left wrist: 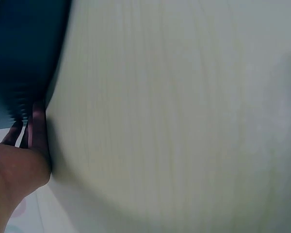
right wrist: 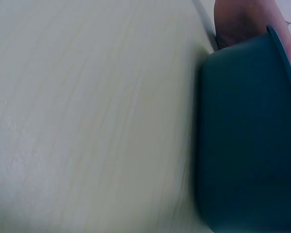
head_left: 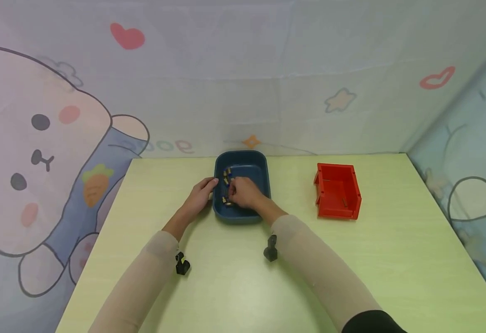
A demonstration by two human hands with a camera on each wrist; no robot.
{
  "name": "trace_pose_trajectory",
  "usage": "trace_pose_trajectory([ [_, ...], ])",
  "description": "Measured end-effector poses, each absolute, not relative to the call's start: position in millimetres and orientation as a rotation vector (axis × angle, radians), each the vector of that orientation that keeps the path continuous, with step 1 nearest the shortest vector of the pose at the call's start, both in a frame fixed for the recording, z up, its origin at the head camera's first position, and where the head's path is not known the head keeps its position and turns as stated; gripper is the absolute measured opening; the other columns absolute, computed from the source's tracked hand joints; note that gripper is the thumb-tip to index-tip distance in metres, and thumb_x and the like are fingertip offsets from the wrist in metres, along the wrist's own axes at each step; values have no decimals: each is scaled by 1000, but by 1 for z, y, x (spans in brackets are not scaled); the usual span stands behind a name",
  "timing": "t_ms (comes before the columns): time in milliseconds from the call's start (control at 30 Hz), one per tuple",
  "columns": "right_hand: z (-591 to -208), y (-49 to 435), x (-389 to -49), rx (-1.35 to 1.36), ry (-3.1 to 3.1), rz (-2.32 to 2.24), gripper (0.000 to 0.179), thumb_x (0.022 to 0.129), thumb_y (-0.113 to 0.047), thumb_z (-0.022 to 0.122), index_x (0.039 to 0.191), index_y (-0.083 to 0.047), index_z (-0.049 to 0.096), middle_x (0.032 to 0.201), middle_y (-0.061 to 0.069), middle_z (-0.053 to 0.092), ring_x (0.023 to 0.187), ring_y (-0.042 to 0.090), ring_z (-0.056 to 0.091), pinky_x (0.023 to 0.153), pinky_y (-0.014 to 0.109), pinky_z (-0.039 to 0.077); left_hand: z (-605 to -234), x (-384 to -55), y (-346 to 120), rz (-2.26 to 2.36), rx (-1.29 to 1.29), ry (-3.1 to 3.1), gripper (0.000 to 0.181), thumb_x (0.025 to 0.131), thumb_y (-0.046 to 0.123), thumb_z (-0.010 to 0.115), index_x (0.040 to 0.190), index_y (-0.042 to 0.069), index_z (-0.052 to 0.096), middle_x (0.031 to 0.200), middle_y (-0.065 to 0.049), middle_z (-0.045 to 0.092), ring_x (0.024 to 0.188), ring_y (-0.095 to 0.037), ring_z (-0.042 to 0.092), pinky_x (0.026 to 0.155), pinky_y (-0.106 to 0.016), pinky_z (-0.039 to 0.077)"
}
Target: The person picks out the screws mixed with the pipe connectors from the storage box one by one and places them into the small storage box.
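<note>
A dark blue plastic bin stands on the table and holds several small brass-coloured pieces with blue parts along its left side. My left hand holds the bin's left side, its thumb at the rim. In the left wrist view, the left hand's fingers lie along the outer wall. Inside the bin, my right hand reaches down among the pieces with bent fingers. Its fingertips are mostly hidden, so whether a piece is between them cannot be made out. The right wrist view shows the bin's outer wall.
To the right stands a red open-top box with a few small thin pieces inside. The pale wood-grain table ends at a printed cloth backdrop just behind the blue bin. Another cloth hangs at the right.
</note>
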State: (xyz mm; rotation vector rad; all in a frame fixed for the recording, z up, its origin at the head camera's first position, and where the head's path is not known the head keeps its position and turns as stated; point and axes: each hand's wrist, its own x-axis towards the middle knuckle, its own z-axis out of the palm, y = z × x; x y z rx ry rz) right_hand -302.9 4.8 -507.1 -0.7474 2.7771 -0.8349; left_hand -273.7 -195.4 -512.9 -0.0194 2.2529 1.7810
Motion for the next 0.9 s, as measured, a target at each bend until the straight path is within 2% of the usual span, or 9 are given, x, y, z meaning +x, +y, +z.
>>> trace_pose_trajectory([
  [133, -504, 5, -302, -759, 2775, -845, 7, 91, -8, 77, 84, -10, 74, 88, 3, 67, 84, 20, 62, 83, 36, 55, -513, -276, -196, 1804, -17, 2203, 67, 112, 50, 47, 162, 6, 40, 165, -18, 41, 154, -35, 37, 124, -55, 33],
  [400, -502, 6, -301, -830, 2798, -846, 3, 92, -9, 74, 91, -6, 75, 90, 4, 66, 85, 20, 62, 82, 34, 54, -508, -277, -197, 1779, -37, 2171, 60, 116, 36, 43, 162, -2, 37, 165, -23, 39, 154, -39, 36, 123, -56, 35],
  [667, -496, 6, -299, -856, 2802, -867, 4, 93, -8, 73, 93, -5, 75, 93, 6, 66, 89, 22, 63, 85, 36, 55, -511, -274, -195, 1806, -31, 2197, 66, 113, 48, 47, 162, 5, 41, 165, -17, 41, 154, -34, 37, 124, -54, 34],
  [900, -497, 8, -301, -877, 2814, -930, 5, 95, -8, 72, 93, -6, 75, 93, 6, 64, 87, 21, 61, 82, 34, 54, -510, -274, -195, 1813, -36, 2191, 65, 113, 47, 47, 162, 5, 40, 165, -17, 41, 154, -34, 36, 124, -53, 34],
])
